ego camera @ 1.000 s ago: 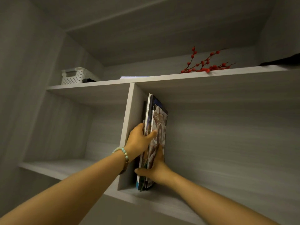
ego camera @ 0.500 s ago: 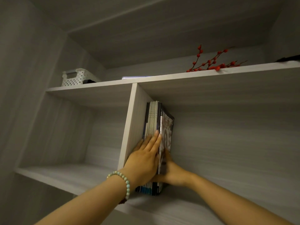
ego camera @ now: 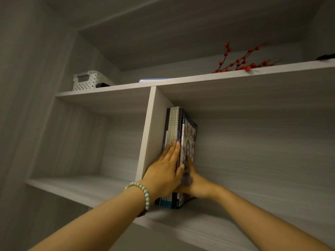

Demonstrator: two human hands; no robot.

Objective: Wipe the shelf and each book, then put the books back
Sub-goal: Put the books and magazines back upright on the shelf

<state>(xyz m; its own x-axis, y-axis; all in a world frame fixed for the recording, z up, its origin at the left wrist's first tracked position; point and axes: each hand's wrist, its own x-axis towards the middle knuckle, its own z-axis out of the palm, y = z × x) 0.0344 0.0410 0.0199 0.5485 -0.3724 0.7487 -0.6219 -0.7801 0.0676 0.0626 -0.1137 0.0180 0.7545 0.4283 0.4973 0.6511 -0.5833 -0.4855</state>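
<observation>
- Since prev frame, books (ego camera: 176, 142) pushed further in, upright against divider (ego camera: 150, 134) on shelf (ego camera: 208, 225).
- Left hand (ego camera: 164, 173) flat, fingers spread on spines, squaring them.
- Right hand (ego camera: 194, 183) flat on outer cover, braces stack vs tipping.

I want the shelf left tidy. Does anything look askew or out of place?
Nothing stands out. The books stand upright against the divider, with the left hand flat on their spines and the right hand at the outer cover.
</observation>
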